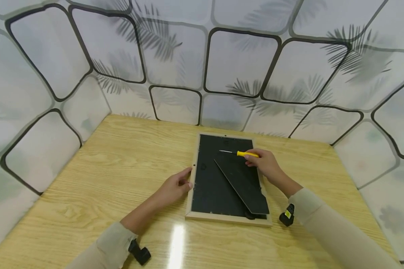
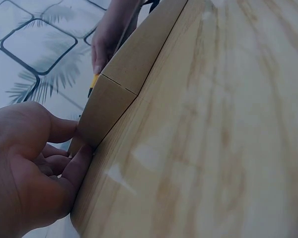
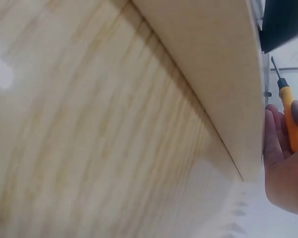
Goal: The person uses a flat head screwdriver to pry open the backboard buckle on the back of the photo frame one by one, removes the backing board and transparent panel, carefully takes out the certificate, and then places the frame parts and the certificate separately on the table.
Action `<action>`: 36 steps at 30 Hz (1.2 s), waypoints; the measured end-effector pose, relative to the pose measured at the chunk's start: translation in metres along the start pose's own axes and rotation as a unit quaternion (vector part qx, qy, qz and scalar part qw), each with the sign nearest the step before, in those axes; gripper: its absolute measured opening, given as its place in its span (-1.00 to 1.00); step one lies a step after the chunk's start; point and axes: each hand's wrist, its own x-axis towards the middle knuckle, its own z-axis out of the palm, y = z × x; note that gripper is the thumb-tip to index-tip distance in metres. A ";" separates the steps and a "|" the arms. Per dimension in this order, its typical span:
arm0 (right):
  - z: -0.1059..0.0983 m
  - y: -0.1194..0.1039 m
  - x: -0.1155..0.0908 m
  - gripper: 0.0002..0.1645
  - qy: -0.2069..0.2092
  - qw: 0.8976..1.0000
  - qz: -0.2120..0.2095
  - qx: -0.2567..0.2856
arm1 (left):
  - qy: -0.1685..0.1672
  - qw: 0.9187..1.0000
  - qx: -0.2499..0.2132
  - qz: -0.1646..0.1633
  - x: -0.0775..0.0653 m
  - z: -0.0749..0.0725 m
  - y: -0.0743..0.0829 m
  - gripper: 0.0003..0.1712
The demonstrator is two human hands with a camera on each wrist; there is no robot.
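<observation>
A picture frame (image 1: 229, 220) with a pale wooden rim lies face down, its black backing board (image 1: 207, 190) upward. A black easel stand (image 1: 244, 186) slants across the board. My left hand (image 1: 173, 188) holds the frame's left edge, thumb and fingers bent against the rim; in the left wrist view, the fingertips meet the rim's side (image 2: 104, 106). In my right hand (image 1: 264, 162) is a screwdriver with a yellow handle (image 1: 247, 154), gripped above the upper right of the board. Its thin metal shaft (image 1: 226, 151) points left. The right wrist view shows the fingers around the handle (image 3: 289, 111).
The frame lies on a light wood-grain table (image 1: 128, 157). Patterned wall covering (image 1: 175, 67) with dark outlines and leaf prints rises behind the table and at both sides. Small black devices (image 1: 140, 252) are strapped at the wrists.
</observation>
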 end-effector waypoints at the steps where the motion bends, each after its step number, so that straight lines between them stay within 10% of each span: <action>1: 0.000 0.001 0.000 -0.49 0.001 1.000 0.003 0.001 | 0.000 1.000 0.000 0.001 0.000 0.000 0.000 -0.30; 36: 0.003 0.011 -0.006 -0.52 0.013 1.000 -0.001 0.021 | -0.004 1.000 -0.008 -0.002 0.000 0.000 -0.001 -0.30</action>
